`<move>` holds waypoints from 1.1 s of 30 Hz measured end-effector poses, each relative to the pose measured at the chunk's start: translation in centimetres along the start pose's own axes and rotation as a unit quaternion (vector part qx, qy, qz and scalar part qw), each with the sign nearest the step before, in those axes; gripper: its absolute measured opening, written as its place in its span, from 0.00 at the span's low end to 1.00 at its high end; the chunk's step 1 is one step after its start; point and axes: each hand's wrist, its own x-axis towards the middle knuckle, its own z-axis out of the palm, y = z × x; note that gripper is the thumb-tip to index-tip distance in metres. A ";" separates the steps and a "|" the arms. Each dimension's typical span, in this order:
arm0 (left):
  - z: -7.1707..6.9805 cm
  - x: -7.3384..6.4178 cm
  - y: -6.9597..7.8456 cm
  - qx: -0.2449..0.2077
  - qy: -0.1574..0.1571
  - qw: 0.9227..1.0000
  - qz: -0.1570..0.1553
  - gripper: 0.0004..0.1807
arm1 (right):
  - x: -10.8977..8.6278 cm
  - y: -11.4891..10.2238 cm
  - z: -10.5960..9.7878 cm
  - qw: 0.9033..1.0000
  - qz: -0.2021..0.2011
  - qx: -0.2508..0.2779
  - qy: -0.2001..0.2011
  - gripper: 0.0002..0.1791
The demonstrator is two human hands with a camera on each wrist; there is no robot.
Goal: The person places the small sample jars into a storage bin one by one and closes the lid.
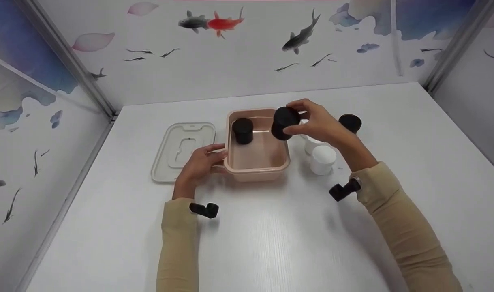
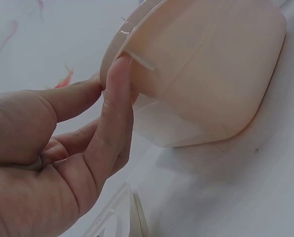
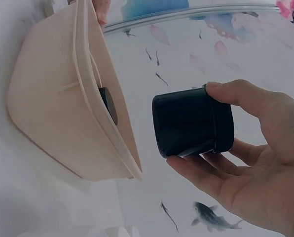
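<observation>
My right hand (image 1: 317,123) grips a black lidded jar (image 1: 285,121) between thumb and fingers, above the right part of a pink plastic box (image 1: 257,176). In the right wrist view the held jar (image 3: 191,123) is tilted on its side, apart from the box wall (image 3: 48,103). Another black jar (image 1: 243,130) stands inside the box, at its far left. My left hand (image 2: 63,133) pinches the box's rim (image 2: 118,44), with the thumb on the rim and fingers under it. In the head view the left hand (image 1: 200,164) is at the box's left side.
A pale box lid (image 1: 170,138) lies flat on the table left of the box. Two white jars, the nearer one (image 1: 323,160) in plain sight, stand to the right. Behind my right forearm is a further black jar (image 1: 350,122). Printed panels surround the white table (image 1: 263,235).
</observation>
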 end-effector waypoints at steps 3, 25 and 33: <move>-0.1 0.0 0.1 -0.007 -0.001 1.000 -0.002 0.26 | 0.8 -0.7 0.4 1.000 0.008 -0.008 -0.015 0.39; -0.1 -0.2 0.1 -0.012 -0.009 1.000 0.012 0.27 | 5.0 -4.1 3.6 0.995 0.013 -0.065 -0.078 0.40; -0.1 -0.1 0.1 -0.017 -0.008 1.000 0.009 0.27 | 6.1 -4.2 4.7 0.989 0.018 -0.114 -0.098 0.39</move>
